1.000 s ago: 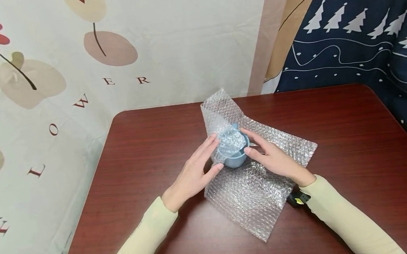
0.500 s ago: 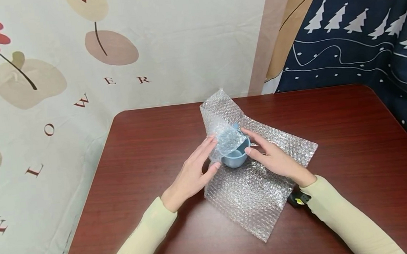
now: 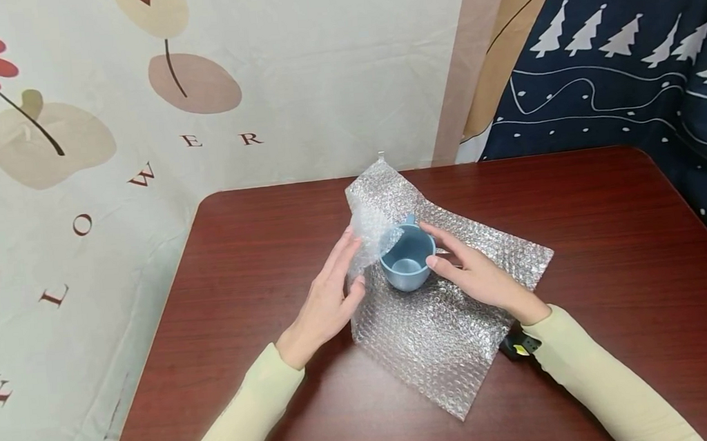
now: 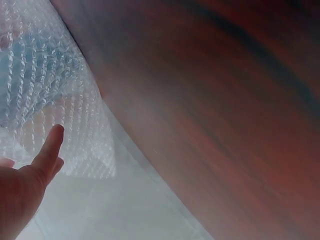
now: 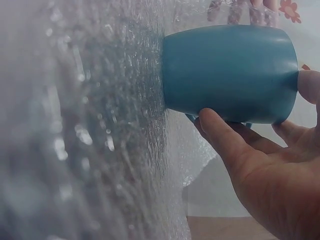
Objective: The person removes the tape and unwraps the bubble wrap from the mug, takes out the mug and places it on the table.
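A light-blue mug (image 3: 408, 258) stands upright on a sheet of bubble wrap (image 3: 426, 346), its handle pointing to the far side. My right hand (image 3: 479, 276) holds the mug's right side, thumb near the rim and fingers along the wall; the right wrist view shows this hand (image 5: 280, 175) against the mug (image 5: 230, 75). To the left, my left hand (image 3: 325, 295), fingers fairly straight, touches the raised left flap of the wrap. In the left wrist view the flap (image 4: 75, 110) stands beside the left hand (image 4: 30, 185), the mug's blue showing through it.
A dark red-brown wooden table (image 3: 256, 256) bears everything. A black object with a yellow-green mark (image 3: 516, 346) is partly hidden at the right wrist. A pale printed cloth (image 3: 316, 64) hangs behind, with a navy tree-patterned cloth (image 3: 605, 90) at the right.
My left hand has moved slightly left, and the flap that covered the mug's opening has gone back with it, uncovering the inside. The right hand has stayed on the mug.
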`<state>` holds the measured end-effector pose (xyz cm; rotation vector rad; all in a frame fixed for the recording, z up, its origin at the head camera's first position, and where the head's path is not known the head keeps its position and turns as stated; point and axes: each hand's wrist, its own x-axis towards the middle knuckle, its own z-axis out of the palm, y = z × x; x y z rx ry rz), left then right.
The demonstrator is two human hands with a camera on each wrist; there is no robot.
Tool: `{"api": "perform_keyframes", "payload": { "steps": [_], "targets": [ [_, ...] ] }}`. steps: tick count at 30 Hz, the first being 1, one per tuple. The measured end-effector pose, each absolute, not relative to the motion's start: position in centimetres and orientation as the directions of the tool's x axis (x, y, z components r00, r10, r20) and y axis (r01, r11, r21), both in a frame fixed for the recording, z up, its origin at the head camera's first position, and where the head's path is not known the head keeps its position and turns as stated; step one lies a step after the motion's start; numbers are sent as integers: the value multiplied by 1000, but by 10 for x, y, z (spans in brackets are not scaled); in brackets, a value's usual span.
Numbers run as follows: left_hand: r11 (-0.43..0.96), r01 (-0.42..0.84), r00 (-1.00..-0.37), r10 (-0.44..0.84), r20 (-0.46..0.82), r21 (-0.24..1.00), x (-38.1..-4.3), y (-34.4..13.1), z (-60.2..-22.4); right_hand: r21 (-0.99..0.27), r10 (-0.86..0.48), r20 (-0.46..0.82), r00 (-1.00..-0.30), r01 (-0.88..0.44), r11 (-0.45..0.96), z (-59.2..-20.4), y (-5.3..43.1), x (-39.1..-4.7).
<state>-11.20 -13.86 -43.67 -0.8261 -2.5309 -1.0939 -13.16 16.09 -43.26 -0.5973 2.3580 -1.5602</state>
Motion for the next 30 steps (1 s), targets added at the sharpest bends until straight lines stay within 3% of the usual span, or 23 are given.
{"api": "perform_keyframes", "payload": {
  "steps": [14,30],
  "targets": [
    [603,437,-899,278,338,667,-108,-145,-436,-917,-467,25,-884,-206,340,-433,161,-129],
    [701,387,-907,171,385,599,-110,-159,-435,-921,-460,6,-888,-184,344,-432,161,-129]
  ]
}}
